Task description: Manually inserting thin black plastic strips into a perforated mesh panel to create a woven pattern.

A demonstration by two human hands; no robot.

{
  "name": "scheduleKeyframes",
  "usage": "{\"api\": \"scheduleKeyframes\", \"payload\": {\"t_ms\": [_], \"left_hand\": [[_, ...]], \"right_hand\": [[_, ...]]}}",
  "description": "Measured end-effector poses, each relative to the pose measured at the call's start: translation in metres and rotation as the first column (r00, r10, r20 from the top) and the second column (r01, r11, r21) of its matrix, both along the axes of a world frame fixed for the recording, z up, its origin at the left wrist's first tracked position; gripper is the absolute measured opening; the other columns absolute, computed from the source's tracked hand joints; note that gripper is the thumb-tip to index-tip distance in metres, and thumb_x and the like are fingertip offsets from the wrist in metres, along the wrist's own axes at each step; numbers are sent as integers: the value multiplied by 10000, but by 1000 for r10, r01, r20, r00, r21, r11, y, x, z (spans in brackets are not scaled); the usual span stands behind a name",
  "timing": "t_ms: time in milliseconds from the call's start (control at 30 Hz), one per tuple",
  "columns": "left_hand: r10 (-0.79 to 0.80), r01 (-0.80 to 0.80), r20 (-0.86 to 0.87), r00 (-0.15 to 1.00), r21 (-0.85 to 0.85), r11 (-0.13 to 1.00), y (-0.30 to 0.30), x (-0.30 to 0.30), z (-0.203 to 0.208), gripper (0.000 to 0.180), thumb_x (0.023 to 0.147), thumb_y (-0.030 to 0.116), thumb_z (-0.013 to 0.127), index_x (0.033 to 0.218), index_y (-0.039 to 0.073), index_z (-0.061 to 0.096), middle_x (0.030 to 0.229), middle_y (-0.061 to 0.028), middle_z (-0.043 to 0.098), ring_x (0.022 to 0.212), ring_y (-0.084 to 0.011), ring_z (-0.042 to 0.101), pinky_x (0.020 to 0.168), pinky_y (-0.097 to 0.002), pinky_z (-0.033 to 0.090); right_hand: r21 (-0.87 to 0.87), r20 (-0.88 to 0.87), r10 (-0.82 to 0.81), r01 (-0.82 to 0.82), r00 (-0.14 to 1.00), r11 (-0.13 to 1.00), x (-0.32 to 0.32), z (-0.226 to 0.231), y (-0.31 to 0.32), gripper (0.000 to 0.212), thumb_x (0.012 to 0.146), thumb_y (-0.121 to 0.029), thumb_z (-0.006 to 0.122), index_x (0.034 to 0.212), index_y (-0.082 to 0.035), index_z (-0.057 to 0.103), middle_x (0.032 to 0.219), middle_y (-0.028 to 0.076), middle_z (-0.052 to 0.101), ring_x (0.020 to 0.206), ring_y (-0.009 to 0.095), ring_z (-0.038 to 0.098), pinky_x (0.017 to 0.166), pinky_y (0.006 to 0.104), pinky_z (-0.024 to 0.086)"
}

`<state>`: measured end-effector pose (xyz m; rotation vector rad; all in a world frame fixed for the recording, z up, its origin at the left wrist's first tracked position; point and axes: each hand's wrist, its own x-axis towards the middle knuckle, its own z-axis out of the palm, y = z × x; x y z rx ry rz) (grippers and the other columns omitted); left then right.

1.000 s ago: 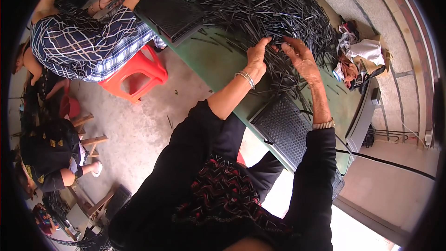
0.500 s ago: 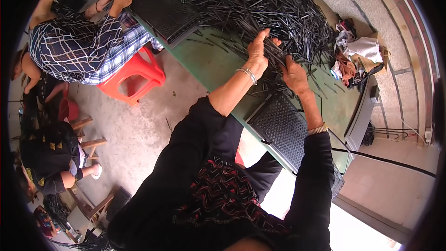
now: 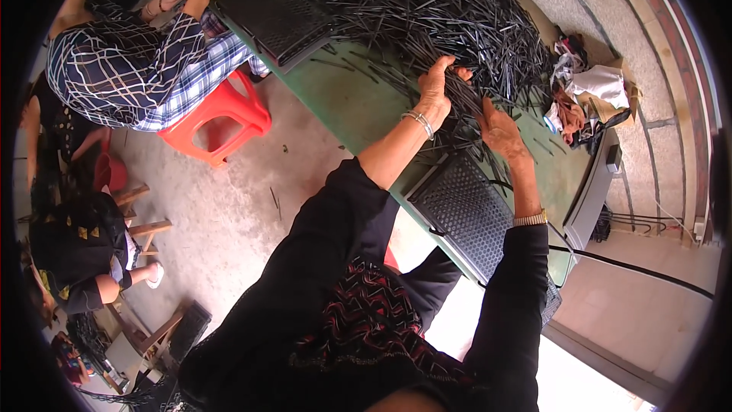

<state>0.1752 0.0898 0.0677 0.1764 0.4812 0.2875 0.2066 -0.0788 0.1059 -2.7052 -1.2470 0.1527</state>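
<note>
Between my two hands lies a bundle of thin black sticks [image 3: 463, 98] at the near edge of a big heap of the same sticks [image 3: 450, 11]. My left hand [image 3: 436, 94] closes round the bundle's left side, thumb raised. On its right side, my right hand [image 3: 503, 135] grips with the thumb up along the sticks; its other fingertips are partly hidden. Just nearer than the hands, a black perforated tray [image 3: 465, 210] lies tilted at the front edge of the green table [image 3: 335, 95].
At the far left, a co-worker in a checked top [image 3: 130, 69] sits by a red plastic stool [image 3: 221, 122], hands at another black perforated tray [image 3: 278, 27]. Crumpled bags and cloth [image 3: 591, 95] lie right of the heap. A grey panel [image 3: 593, 191] stands at the table's right end.
Both my hands have shifted a little right and nearer, the right one more, with the bundle between them. The co-worker's nearer hand has risen away from their tray.
</note>
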Motion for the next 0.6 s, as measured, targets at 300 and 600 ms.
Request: {"api": "scheduleKeyframes", "payload": {"t_ms": [300, 600], "left_hand": [[27, -21, 140, 990, -42, 999, 33, 2, -6, 178, 857, 212, 632, 862, 50, 557, 742, -102, 624, 694, -252, 646, 748, -406, 566], [-268, 254, 50, 962, 202, 946, -8, -20, -15, 453, 806, 424, 744, 999, 45, 588, 813, -87, 639, 692, -210, 650, 634, -387, 572]], "right_hand": [[47, -105, 1, 4, 995, 999, -4, 28, -38, 208, 940, -227, 535, 925, -24, 493, 771, 246, 596, 711, 445, 561, 591, 486, 402], [289, -159, -152, 193, 976, 938, 17, -3, 2, 232, 953, -228, 495, 994, -1, 507, 774, 221, 605, 786, 385, 625, 654, 487, 447]]}}
